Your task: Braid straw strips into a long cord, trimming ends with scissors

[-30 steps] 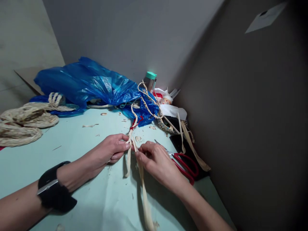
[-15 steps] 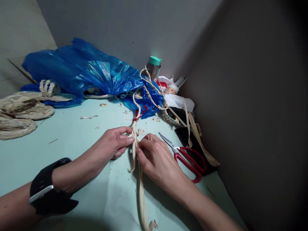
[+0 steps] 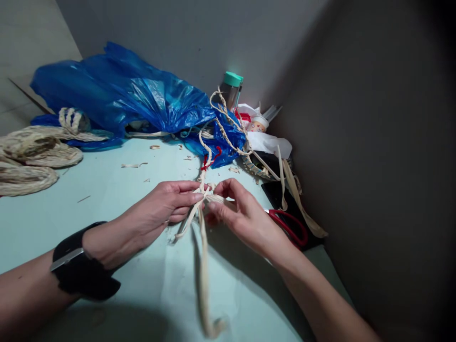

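Note:
A pale plant-fibre braid, tied with red yarn, runs from the blue bag down to both hands. My left hand pinches the braid where its strands part, thumb on top. My right hand grips one strand and holds it out to the right. A short strand slants down to the left below the left thumb. Another long strand hangs toward me over the pale green tabletop. Red-handled scissors lie partly hidden behind the right hand.
A blue plastic bag lies along the wall. Bundled fibre rests at the left. At the back stand a green-lidded bottle and a cup. A dark flat object lies right, with loose fibre strips over it.
My right hand has drawn a strand out to the right and now covers the scissors' blades. The short strand swings left. The view has shifted slightly.

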`<action>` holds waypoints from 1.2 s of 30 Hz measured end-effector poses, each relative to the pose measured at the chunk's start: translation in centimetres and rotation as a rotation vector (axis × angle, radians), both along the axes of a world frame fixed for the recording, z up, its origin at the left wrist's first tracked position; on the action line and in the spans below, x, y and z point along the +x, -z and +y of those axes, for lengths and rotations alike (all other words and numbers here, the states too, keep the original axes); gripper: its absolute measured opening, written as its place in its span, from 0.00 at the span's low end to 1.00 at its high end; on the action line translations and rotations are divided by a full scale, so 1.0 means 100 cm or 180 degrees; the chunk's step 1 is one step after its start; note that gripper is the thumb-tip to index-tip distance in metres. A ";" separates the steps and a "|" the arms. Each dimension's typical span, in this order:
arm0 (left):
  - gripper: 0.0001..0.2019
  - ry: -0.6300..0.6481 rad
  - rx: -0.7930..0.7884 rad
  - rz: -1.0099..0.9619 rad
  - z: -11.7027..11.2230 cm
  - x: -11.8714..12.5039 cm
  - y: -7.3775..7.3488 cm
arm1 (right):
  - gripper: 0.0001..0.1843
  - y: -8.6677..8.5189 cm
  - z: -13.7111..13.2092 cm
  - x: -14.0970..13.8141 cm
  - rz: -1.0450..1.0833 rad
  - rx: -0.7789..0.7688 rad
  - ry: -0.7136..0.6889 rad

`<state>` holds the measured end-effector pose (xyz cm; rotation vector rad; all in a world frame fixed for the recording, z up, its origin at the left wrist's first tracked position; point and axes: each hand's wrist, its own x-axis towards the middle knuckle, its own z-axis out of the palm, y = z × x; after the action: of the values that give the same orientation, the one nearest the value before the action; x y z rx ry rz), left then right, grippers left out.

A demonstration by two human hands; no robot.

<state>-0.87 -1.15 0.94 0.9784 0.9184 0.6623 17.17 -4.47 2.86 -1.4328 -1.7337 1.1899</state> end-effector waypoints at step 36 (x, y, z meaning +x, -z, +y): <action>0.09 0.0290 0.2206 0.1912 0.001 -0.002 -0.007 | 0.15 0.026 0.021 -0.020 0.1114 -0.0501 0.0491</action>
<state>-1.07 -1.01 1.63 1.8950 1.1792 0.6280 15.15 -2.39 0.22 -1.3246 -1.2944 1.4193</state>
